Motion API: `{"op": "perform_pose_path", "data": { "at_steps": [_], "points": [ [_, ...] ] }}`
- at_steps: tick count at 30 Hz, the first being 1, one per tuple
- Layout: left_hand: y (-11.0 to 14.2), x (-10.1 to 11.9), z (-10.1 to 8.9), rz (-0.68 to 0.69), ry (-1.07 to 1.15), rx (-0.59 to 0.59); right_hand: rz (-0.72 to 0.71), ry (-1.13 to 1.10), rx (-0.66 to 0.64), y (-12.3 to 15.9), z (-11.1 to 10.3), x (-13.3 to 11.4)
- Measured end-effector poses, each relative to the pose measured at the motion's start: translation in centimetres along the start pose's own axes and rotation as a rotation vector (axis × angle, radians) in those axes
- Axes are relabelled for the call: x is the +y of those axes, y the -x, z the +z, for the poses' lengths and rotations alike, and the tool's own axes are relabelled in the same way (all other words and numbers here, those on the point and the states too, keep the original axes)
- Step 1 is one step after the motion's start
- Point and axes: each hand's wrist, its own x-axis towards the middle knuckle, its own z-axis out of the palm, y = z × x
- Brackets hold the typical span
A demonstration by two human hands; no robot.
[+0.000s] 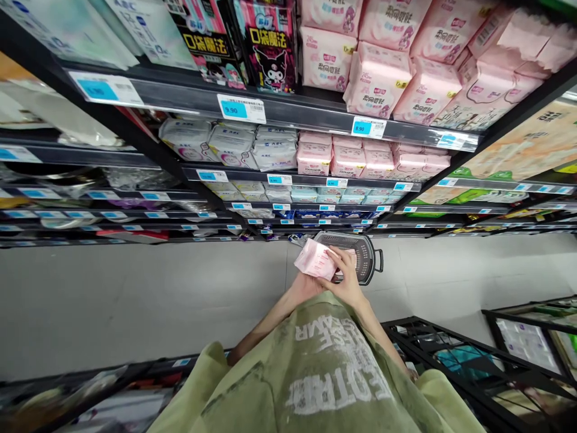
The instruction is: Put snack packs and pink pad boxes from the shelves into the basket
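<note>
I hold a small pink packet (314,260) in front of my chest, above a grey shopping basket (366,255) that stands on the floor. My right hand (347,273) wraps its fingers over the packet's right side. My left hand (303,284) is under the packet's left end and is mostly hidden by it. Both forearms come up from my green printed shirt (315,367).
Dark store shelves (279,114) face me, stacked with pink packs (374,78), white packs (238,147) and black boxes (265,42), with blue price tags on the edges. Grey floor lies between. Black wire racks (455,361) stand behind me at the right.
</note>
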Motion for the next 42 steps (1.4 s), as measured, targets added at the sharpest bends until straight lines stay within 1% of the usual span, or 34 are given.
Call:
{"op": "perform_pose_path", "data": {
  "at_steps": [2, 4, 5, 7, 9, 10, 11, 13, 15, 17, 22, 25, 28, 31, 33, 37, 42],
  "points": [
    [0.1, 0.3, -0.2, 0.030, -0.067, 0.011, 0.022, -0.023, 0.005, 0.2, 0.1, 0.2],
    [-0.1, 0.7, -0.7, 0.051, -0.047, 0.016, 0.051, -0.040, 0.046, 0.7, 0.3, 0.6],
    [-0.2, 0.8, -0.9, 0.077, -0.020, 0.040, 0.070, -0.054, 0.074, 0.9, 0.5, 0.9],
    [-0.6, 1.0, -1.4, 0.176, -0.005, 0.138, 0.125, -0.125, 0.098, 1.5, 1.1, 1.7],
    [-0.9, 0.9, -1.7, 0.302, -0.074, 0.233, 0.225, -0.279, 0.080, 1.9, 1.8, 2.5],
    [-1.0, 0.9, -1.8, 0.356, -0.122, 0.259, 0.288, -0.376, 0.073, 2.0, 2.3, 2.8],
    [-1.1, 0.8, -1.8, 0.396, -0.168, 0.269, 0.351, -0.471, 0.082, 2.1, 2.7, 3.1],
    [-1.1, 0.6, -1.9, 0.442, -0.236, 0.265, 0.452, -0.622, 0.140, 1.9, 3.2, 3.6],
    [-1.1, 0.4, -1.8, 0.461, -0.278, 0.262, 0.507, -0.703, 0.200, 1.6, 3.3, 3.8],
    [-1.1, 0.5, -1.7, 0.460, -0.312, 0.258, 0.533, -0.737, 0.234, 1.4, 3.1, 3.9],
    [-0.8, 0.8, -1.2, 0.400, -0.344, 0.229, 0.504, -0.729, 0.272, 1.5, 2.3, 4.5],
    [-0.3, 1.2, -1.5, 0.352, -0.401, 0.199, 0.460, -0.703, 0.297, 1.6, 2.2, 4.8],
    [0.3, 2.2, -2.1, 0.327, -0.530, 0.171, 0.404, -0.690, 0.275, 1.8, 2.1, 4.7],
    [0.6, 3.9, -2.2, 0.354, -0.696, 0.139, 0.337, -0.639, 0.288, 2.0, 1.9, 4.7],
    [0.7, 4.9, -1.6, 0.366, -0.783, 0.125, 0.301, -0.592, 0.315, 2.0, 1.7, 4.8],
    [0.3, 6.3, 0.6, 0.357, -0.909, 0.087, 0.246, -0.572, 0.349, 1.8, 1.2, 4.6],
    [-0.9, 7.4, 3.2, 0.405, -1.055, 0.069, 0.201, -0.726, 0.298, 2.3, 0.0, 3.8]
  ]
}}
